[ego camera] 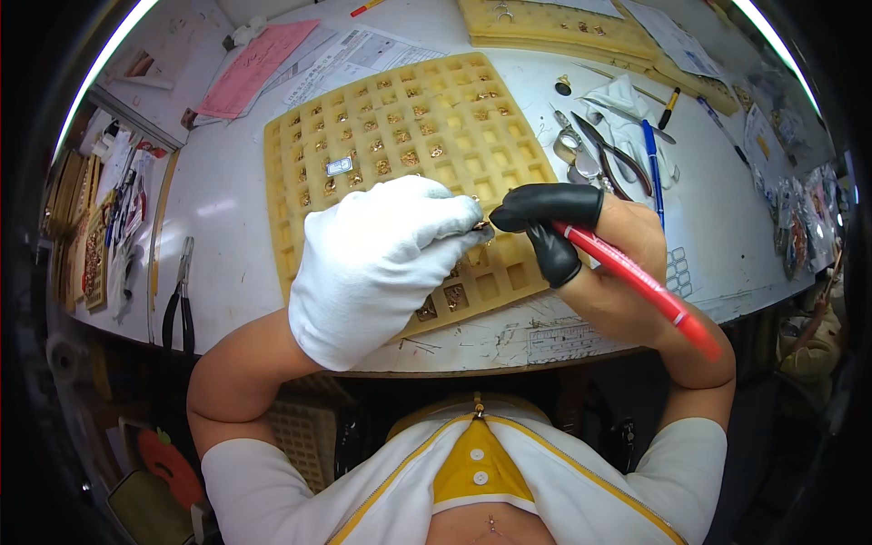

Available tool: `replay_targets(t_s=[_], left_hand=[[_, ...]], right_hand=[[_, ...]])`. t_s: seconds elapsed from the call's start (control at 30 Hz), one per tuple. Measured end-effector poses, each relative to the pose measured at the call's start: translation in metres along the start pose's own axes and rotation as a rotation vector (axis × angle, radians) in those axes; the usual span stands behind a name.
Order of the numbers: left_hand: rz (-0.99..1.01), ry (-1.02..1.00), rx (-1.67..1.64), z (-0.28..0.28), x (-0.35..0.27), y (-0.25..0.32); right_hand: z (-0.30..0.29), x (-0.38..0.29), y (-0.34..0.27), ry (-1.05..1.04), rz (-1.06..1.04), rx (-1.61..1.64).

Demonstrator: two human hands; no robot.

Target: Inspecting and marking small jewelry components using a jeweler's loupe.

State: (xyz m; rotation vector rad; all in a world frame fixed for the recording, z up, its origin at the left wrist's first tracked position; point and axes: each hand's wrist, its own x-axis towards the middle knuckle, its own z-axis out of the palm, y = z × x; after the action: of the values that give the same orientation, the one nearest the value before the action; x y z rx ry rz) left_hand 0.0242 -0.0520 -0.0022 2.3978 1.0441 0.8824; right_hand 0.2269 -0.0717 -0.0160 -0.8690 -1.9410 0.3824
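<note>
My left hand (385,255), in a white cloth glove, pinches a small gold-coloured jewelry piece (481,225) between thumb and fingertips. Just right of it, my right hand (579,238) wears black finger cots and grips a red pen (633,272), its barrel slanting down to the right. The pen's tip is hidden by the fingers. Both hands are above a yellow compartment tray (272,146). Small gold-coloured pieces lie in many of its pockets, and a small label (338,166) rests on it left of centre.
Black-handled pliers (613,153), a blue pen (652,170) and a white cloth glove (616,102) lie at the right. Another pair of pliers (180,293) is at the left. Pink paper (259,68) lies behind, with stacked yellow trays (545,34) at the back right.
</note>
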Motion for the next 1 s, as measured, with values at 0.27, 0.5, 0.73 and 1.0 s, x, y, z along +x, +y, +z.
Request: replay_targets(t_s=[0.27, 0.5, 0.73, 1.0], left_hand=[[0.085, 0.006, 0.037, 0.001, -0.001, -0.003], [0.029, -0.043, 0.097, -0.003, 0.000, 0.001], [0.002, -0.027, 0.060, -0.002, 0.001, 0.003], [-0.523, -0.251, -0.599, -0.004, 0.004, 0.004]], right_hand=[[0.005, -0.004, 0.014, -0.078, -0.084, -0.156], [-0.002, -0.004, 0.011, -0.182, -0.111, -0.295], [0.003, -0.003, 0.017, -0.047, -0.237, -0.280], [0.004, -0.003, 0.006, -0.123, 0.160, 0.103]])
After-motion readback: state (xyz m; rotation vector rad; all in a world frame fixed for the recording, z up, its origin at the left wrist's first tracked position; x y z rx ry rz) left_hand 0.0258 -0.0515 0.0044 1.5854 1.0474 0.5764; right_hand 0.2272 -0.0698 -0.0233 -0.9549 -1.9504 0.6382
